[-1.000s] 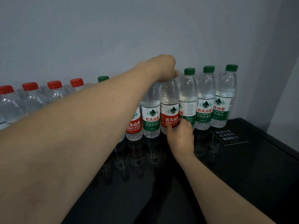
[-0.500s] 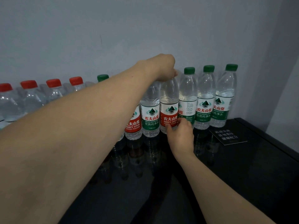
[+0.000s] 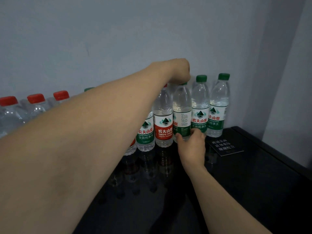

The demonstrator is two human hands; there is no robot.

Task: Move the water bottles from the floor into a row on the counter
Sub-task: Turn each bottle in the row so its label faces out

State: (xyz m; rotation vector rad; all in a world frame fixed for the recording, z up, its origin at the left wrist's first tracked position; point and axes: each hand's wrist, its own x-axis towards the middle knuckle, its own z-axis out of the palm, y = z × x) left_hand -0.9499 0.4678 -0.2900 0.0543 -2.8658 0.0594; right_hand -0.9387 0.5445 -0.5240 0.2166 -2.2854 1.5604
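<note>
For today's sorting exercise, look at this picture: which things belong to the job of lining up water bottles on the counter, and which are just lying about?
Part of the job:
- green-label bottle, held by both hands
- left hand on its cap
- right hand at its base
- row of bottles along the wall
- black counter

Just lying about:
- black card with white writing

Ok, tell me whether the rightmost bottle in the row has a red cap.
No, the rightmost bottle carries a green cap and a green label.

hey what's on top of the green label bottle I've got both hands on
The left hand covers the top of that bottle, gripping there; only a sliver of green cap shows beneath it. The right hand holds its base.
</note>
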